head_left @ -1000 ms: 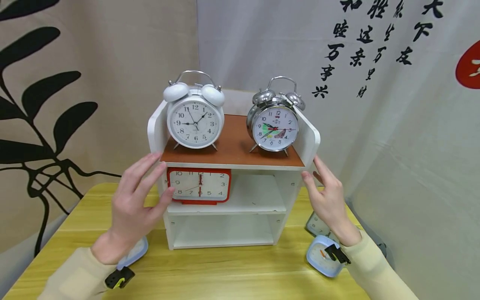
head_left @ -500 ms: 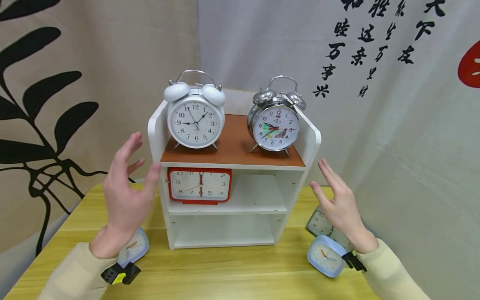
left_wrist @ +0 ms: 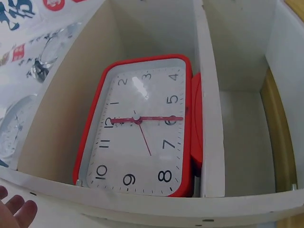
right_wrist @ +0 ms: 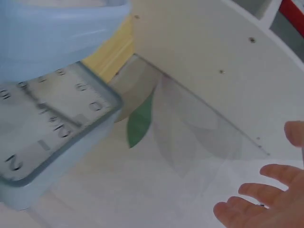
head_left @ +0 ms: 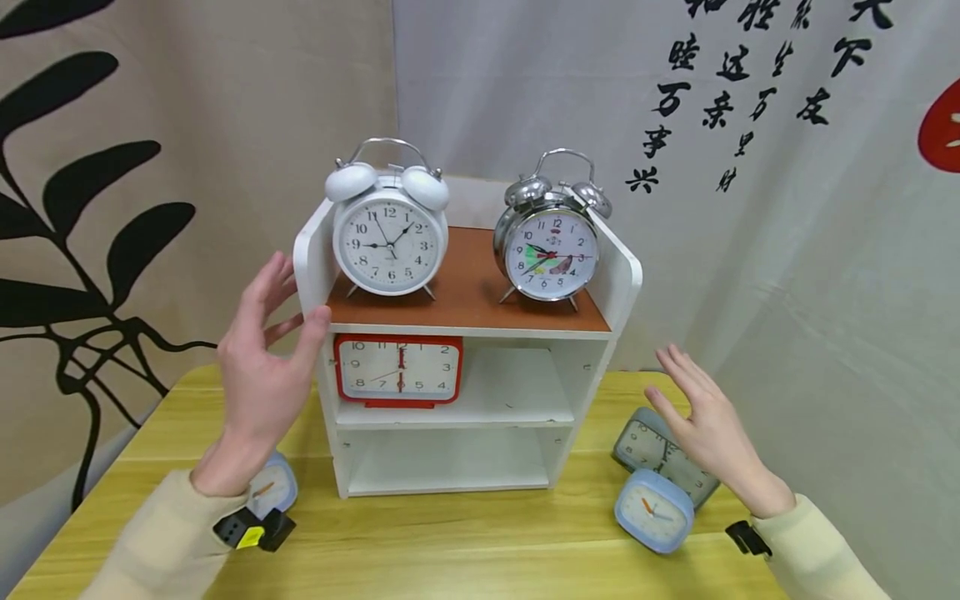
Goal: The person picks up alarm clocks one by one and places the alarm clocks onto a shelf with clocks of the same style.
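My left hand [head_left: 262, 371] is beside the upper left side of a white shelf unit [head_left: 450, 421], fingers spread and thumb near the front corner; contact cannot be told. A red rectangular clock [head_left: 399, 370] stands at the left of the middle compartment. On the brown top are a white twin-bell alarm clock [head_left: 390, 242] and, to its right, a silver twin-bell alarm clock [head_left: 551, 254]. Away from the shelf's right side, my right hand [head_left: 712, 429] hovers with extended fingers, holding nothing. Near it on the table lie a light blue clock [head_left: 654, 510] and a grey-green clock [head_left: 652, 442].
Another light blue clock [head_left: 273, 485] lies left of the shelf, partly hidden behind my left wrist. The yellow wooden table [head_left: 465, 542] carries everything. Behind it hangs a cloth backdrop [head_left: 510, 83] with dark writing and printed leaves.
The right hand has moved away from the shelf's side, to the right and down. My left hand went outward from the front corner, then up and slightly back in. The clocks stayed put.
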`<state>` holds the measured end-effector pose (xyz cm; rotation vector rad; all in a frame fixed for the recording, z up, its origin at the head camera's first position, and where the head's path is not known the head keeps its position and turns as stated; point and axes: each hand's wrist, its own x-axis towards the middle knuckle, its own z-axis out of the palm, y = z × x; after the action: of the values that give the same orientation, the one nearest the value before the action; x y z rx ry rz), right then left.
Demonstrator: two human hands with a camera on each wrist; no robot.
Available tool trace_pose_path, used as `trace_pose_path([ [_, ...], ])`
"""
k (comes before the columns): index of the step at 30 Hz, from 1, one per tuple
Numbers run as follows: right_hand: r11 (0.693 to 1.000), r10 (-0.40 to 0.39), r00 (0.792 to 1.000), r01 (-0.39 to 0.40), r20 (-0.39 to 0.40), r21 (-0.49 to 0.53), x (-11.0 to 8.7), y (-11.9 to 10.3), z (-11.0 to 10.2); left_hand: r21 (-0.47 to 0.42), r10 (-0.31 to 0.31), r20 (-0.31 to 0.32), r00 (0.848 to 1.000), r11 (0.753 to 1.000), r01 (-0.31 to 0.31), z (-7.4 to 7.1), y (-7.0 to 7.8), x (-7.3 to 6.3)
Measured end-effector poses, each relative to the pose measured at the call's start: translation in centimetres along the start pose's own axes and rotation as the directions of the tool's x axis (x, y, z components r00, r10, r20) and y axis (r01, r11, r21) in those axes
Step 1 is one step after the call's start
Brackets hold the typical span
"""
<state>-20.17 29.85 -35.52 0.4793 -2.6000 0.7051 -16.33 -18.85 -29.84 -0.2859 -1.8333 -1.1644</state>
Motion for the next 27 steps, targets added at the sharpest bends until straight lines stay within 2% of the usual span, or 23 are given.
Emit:
trace_pose_path([
  [8,0.997,0.039,0.996,-0.034,0.075,-0.072,-0.5,2.4,0.6,-0.015,-0.095,-0.019,0.995,0.995,0.094,0.3,-0.1,0.2],
  [13,0.989,0.081,0.984,-0.06,0.159,-0.134,-1.1,4.0,1.0,-0.026,-0.138,-0.037,0.99,0.99,0.137,0.5,-0.1,0.1],
  [22,0.974,0.107,0.96,-0.049,0.259,-0.219,-2.6,7.3,2.4,-0.06,-0.147,-0.057,0.988,0.988,0.143,0.9,-0.3,-0.3],
  [27,0.967,0.128,0.953,-0.058,0.275,-0.249,-3.1,8.9,2.8,-0.089,-0.16,-0.06,0.985,0.984,0.154,1.3,-0.3,-0.3],
])
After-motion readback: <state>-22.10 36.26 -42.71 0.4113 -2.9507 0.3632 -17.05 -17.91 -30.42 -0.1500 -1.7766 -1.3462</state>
